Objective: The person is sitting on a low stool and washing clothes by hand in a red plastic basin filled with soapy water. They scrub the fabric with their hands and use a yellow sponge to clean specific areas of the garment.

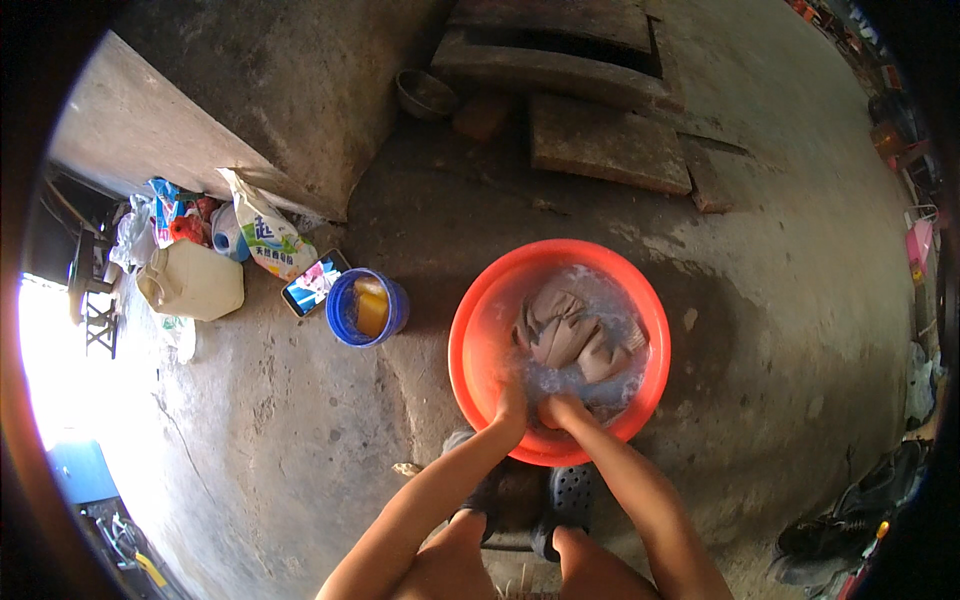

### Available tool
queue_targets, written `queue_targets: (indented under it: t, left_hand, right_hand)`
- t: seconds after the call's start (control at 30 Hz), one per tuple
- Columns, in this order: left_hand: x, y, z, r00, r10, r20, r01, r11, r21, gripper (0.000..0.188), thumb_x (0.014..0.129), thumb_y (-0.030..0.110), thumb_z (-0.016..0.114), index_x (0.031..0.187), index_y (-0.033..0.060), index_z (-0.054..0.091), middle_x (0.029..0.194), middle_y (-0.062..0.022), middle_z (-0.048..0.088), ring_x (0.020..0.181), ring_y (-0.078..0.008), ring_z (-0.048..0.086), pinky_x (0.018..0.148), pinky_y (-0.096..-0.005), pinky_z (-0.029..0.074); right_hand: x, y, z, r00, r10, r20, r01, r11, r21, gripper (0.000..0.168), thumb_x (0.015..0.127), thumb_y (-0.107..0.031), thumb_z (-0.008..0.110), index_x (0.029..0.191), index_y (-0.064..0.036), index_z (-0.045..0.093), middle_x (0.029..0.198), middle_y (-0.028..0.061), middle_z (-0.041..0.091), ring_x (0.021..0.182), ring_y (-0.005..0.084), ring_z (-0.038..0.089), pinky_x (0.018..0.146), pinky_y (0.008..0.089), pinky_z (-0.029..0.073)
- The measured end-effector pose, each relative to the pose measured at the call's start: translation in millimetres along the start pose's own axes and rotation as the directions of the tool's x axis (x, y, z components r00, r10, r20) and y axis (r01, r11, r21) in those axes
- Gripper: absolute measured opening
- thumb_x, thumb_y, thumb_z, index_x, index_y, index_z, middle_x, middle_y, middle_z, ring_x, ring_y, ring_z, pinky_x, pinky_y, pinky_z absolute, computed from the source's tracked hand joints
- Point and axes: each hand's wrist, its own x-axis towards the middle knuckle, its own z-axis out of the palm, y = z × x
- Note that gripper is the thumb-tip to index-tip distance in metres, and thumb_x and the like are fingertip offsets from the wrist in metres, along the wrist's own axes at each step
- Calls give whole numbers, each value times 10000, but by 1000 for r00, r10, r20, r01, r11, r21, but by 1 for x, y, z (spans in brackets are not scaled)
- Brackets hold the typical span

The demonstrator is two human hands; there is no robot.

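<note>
An orange-red plastic basin (658,337) stands on the floor before me, holding cloudy, sudsy water (581,281). Brownish-grey wet cloth (564,337) bunches up above the surface near the middle. My left hand (511,397) reaches into the water by the near left wall, its fingers sunk out of sight. Just to its right, my right hand (556,409) is also dipped in at the near side, wrist bent. The murky water hides whether either hand grips anything. Both hands are on the near side of the bunched cloth.
Left of the basin stands a blue plastic cup (346,311) with yellow soap bars (372,311). A phone (315,283) with a lit screen leans by it. Behind are a detergent bag (274,236) and a whitish jug (196,281). Stone slabs (607,142) lie beyond; my clogs (571,491) flank the near rim.
</note>
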Motion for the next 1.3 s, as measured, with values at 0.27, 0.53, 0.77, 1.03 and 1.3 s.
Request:
queue_targets:
  t: [0.27,0.53,0.77,1.03,1.3]
  left_hand:
    - [2,-3,3,998,20,61,-16,998,-60,390,803,202,434,1137,4,481,1148,-168,454,1039,-342,453,837,-450,396]
    - [12,-4,-4,997,39,67,-28,989,-145,365,782,162,452,1097,-16,498,1114,-189,462,1024,-353,458,829,-440,408]
    - [-4,-19,-9,996,-54,68,80,881,-466,343,764,127,468,1063,-34,513,1085,-207,469,1011,-364,463,821,-430,418]
    - [-52,-66,-55,853,-499,-154,-62,196,-979,317,743,88,486,1024,-55,530,1051,-228,477,996,-375,468,813,-419,430]
    - [-82,-115,-142,847,-245,-472,-421,233,-877,192,768,155,553,813,-28,519,832,-172,540,786,-345,557,665,-411,465]
  right_hand:
    - [1,-44,-65,884,99,457,-94,995,-34,282,783,-269,515,891,-42,643,970,163,613,841,282,589,728,395,434]
    - [16,-2,-10,981,81,177,-94,993,66,257,769,-227,516,936,-61,620,971,160,608,845,291,578,736,391,437]
    - [-8,-57,-89,973,42,227,-11,991,-136,265,782,-152,485,1012,-51,572,1000,187,591,877,335,584,739,429,445]
    - [-49,-128,-172,884,-242,-400,426,771,474,626,753,-31,491,1331,-62,253,1292,185,372,1194,352,349,971,411,292]
    - [-67,-124,-188,725,-63,-686,380,867,323,573,753,-402,567,1162,-40,393,1148,141,403,1059,309,395,910,462,275]
